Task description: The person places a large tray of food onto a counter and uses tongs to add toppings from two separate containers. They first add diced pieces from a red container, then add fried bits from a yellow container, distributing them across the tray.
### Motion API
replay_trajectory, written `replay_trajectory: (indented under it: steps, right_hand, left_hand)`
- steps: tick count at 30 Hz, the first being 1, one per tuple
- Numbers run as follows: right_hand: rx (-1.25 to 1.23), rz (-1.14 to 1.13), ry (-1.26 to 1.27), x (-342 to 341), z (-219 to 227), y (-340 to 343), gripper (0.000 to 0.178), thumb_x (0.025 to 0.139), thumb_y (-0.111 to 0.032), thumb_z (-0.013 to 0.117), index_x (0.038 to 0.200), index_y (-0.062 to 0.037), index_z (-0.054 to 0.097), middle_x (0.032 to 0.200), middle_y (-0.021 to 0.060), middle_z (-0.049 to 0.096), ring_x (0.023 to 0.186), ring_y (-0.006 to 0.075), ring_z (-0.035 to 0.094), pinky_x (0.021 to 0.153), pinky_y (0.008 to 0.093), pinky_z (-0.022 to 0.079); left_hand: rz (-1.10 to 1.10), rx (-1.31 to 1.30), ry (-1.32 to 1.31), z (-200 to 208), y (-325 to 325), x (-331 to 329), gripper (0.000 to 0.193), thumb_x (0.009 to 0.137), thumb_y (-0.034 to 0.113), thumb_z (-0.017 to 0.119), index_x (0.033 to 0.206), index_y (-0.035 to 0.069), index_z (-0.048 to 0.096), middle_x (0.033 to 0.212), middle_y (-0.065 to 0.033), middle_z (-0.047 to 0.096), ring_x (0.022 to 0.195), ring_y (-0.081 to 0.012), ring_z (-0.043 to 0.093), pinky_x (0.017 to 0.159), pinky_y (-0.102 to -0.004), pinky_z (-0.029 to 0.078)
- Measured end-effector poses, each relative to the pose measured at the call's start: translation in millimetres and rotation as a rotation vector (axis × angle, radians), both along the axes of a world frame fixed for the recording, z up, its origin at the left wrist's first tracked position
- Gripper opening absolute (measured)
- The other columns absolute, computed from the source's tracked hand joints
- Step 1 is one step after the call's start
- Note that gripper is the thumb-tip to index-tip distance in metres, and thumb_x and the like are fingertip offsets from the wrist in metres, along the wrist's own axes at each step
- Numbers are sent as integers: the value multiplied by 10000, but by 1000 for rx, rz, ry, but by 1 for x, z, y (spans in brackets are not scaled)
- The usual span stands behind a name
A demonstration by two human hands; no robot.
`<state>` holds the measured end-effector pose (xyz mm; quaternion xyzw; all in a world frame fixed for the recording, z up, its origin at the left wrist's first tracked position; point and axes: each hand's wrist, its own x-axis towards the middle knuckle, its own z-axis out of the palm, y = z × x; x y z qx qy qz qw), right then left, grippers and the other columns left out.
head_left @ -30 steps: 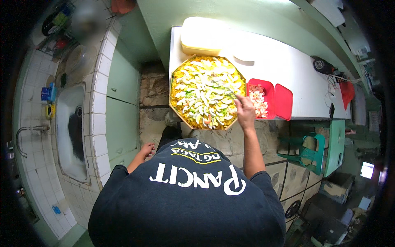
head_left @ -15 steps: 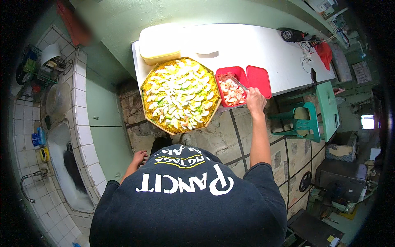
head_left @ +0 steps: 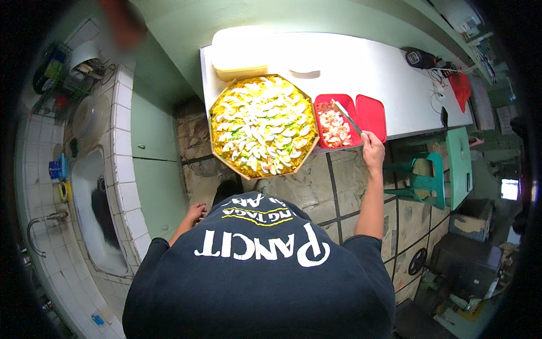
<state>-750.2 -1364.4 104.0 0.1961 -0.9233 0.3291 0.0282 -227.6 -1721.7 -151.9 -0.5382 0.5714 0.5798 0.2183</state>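
Observation:
My right hand (head_left: pixel 372 151) is closed around the handle end of a long, thin metal utensil (head_left: pixel 349 117). Its far end is over a red plastic container (head_left: pixel 324 99) of pink-and-white chopped pieces (head_left: pixel 334 125), possibly shrimp. To the left is a large octagonal tray (head_left: pixel 213 148) of yellow noodles, topped with many egg slices (head_left: pixel 264 124) and some chopped greens. My left hand (head_left: pixel 197 212) hangs low beside my body, below the tray's near left side, its fingers curled in and nothing visible in them.
The red lid (head_left: pixel 371 117) lies right of the container. Behind the tray stands a pale yellow tub (head_left: pixel 240 70) on the white table (head_left: pixel 389 79). A green chair (head_left: pixel 432 179) is at the right, a tiled sink (head_left: pixel 96 209) at the left. A dark bottle (head_left: pixel 419 58) lies far right.
The utensil has lifted and straightened over the container, and my right hand has drawn back to its near right corner. The whole view has shifted, moving the table rightward.

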Motion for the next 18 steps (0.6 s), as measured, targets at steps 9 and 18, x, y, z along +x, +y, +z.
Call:
replay_trajectory:
  steps: [9,18]
  right_hand:
    - [-309,373,-434,91,-39,-77,176,918,-161,582,976,-30,684,649,-47,522,608,40,456,542,221,384]
    - [77,420,-185,126,-29,-108,220,905,-261,541,907,-78,663,811,144,646,776,341,632,669,421,476]
  left_hand:
    - [70,42,34,-18,-4,-26,327,944,300,490,1244,180,537,976,2,605,685,-138,596,579,-334,444]
    - [68,7,68,-23,7,-14,343,959,282,460,1285,193,518,964,16,594,717,-132,589,589,-328,442]
